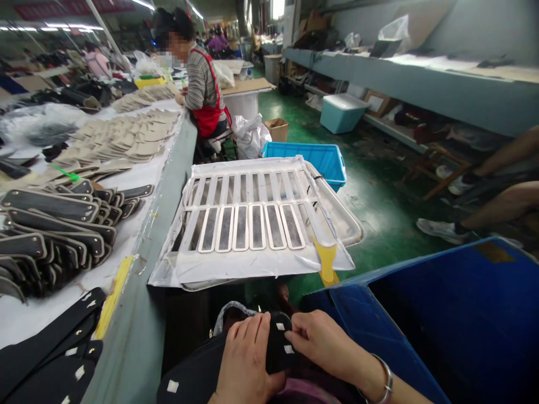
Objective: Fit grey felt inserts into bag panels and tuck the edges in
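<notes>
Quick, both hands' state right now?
Left hand: open, laid over the black piece.
Right hand: curled at the piece's edge; whether gripping can't be told.

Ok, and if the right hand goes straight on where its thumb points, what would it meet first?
Passing over the black piece, the right hand would probably meet the left hand first, though depth is unclear.
</notes>
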A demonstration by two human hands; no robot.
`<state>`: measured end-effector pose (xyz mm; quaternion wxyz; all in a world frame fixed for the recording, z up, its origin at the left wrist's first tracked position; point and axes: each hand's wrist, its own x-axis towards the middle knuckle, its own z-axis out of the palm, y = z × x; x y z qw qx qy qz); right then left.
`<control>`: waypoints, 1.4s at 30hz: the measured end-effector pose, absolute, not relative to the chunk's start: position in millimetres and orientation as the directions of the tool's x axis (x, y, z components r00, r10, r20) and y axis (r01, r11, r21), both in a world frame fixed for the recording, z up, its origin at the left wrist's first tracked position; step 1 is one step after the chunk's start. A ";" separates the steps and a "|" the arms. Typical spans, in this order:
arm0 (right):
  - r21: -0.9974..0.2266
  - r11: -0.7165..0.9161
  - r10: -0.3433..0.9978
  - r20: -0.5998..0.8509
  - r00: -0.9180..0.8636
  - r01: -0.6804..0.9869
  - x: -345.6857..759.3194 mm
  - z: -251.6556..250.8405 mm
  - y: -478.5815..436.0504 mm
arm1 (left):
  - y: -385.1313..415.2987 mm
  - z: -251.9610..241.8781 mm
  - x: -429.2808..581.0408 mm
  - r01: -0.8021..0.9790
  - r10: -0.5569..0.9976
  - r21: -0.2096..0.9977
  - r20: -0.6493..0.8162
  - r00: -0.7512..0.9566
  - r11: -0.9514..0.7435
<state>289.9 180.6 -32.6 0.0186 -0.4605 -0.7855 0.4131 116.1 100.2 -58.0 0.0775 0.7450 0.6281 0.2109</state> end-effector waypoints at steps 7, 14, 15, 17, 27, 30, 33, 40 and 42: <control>-0.603 0.282 0.701 -0.402 -0.590 0.746 283.0 -30.9 187.2 | 102.6 -52.9 121.2 0.921 0.993 0.374 0.092 0.075 -0.105; -0.489 0.356 0.779 -0.316 -0.541 0.797 292.3 -67.0 193.3 | 71.9 -35.5 87.2 0.894 0.978 0.413 0.182 0.106 -0.174; -0.496 0.406 0.827 -0.158 -0.540 0.768 289.7 -68.1 192.5 | 59.6 -31.1 72.4 0.894 0.973 0.427 0.226 0.043 -0.139; -0.448 0.571 0.806 0.142 -0.575 0.688 275.5 -61.4 184.7 | 30.6 -24.4 38.8 0.846 0.922 0.525 0.273 -0.276 0.098; -0.341 0.924 0.188 0.011 -0.982 0.173 127.5 -32.5 121.1 | -18.9 -44.5 -35.4 -0.116 0.759 0.904 -0.410 -0.506 0.411; -0.350 0.922 0.166 -0.032 -0.986 0.167 120.6 -31.4 119.6 | -15.5 -44.5 -34.0 -0.070 0.765 0.908 -0.388 -0.514 0.413; -0.340 0.926 0.159 -0.036 -0.987 0.162 120.5 -27.9 119.3 | -16.8 -42.0 -35.3 -0.015 0.768 0.895 -0.391 -0.507 0.446; -0.296 0.943 0.137 -0.071 -0.988 0.152 117.4 -30.6 117.0 | -18.5 -35.1 -34.8 0.206 0.785 0.863 -0.289 -0.548 0.462; -0.298 0.941 0.144 -0.083 -0.986 0.163 115.5 -31.8 117.3 | -17.7 -36.3 -36.4 0.228 0.782 0.858 -0.271 -0.561 0.460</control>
